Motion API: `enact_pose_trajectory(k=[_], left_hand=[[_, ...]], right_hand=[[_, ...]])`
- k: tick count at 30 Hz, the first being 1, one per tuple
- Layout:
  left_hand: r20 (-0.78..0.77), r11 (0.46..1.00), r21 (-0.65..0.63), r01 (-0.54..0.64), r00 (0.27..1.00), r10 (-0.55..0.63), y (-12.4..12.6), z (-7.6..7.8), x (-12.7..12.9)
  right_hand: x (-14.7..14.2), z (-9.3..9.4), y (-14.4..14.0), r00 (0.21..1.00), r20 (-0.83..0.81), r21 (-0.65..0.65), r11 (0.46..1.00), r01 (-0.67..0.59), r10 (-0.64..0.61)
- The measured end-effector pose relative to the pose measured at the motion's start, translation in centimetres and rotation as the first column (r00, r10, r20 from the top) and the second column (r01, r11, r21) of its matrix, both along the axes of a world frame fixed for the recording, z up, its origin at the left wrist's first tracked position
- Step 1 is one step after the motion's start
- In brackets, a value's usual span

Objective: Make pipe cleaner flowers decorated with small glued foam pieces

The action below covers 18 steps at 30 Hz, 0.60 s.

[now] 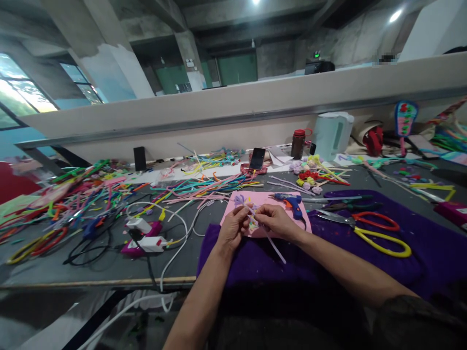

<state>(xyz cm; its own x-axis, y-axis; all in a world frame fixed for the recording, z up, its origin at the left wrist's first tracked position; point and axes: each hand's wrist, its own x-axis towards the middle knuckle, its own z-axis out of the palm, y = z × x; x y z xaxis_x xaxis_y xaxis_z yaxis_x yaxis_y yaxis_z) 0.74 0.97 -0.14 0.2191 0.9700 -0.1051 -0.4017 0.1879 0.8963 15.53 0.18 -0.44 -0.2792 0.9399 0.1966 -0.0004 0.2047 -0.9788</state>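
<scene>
My left hand pinches a lavender pipe-cleaner piece with a looped, flower-like tip that rises above the fingers. Close beside it, my right hand is closed with its fingertips on a lavender pipe cleaner, whose free end slants down to the right. Fingers hide where the pieces meet. Under both hands lies a pink sheet, with a blue and orange glue gun on its right side. Small pale and yellow bits show between the hands, too small to name.
Purple cloth carries red-and-yellow-handled scissors and pliers at right. Power strips with looping white cables lie left. Loose pipe cleaners, a phone, a bottle and a kettle stand or lie behind.
</scene>
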Motion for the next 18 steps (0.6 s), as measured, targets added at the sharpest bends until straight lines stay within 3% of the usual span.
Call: enact_pose_trajectory(k=[7, 14, 18], left_hand=[[-0.036, 1.0, -0.014, 0.012, 0.999, -0.012, 0.12, -0.34, -0.23], [-0.058, 1.0, -0.019, 0.019, 0.998, -0.02, 0.12, -0.37, 0.08], [-0.133, 1.0, -0.026, 0.008, 0.991, -0.011, 0.03, -0.22, 0.36]], right_hand=[[-0.34, -0.63, -0.2, 0.998, 0.052, 0.015, 0.999, -0.04, 0.039], [-0.12, 0.25, -0.24, 0.99, -0.121, -0.181, 0.979, -0.095, 0.074], [-0.08, -0.21, 0.37, 0.985, -0.161, -0.181, 0.978, -0.098, 0.069]])
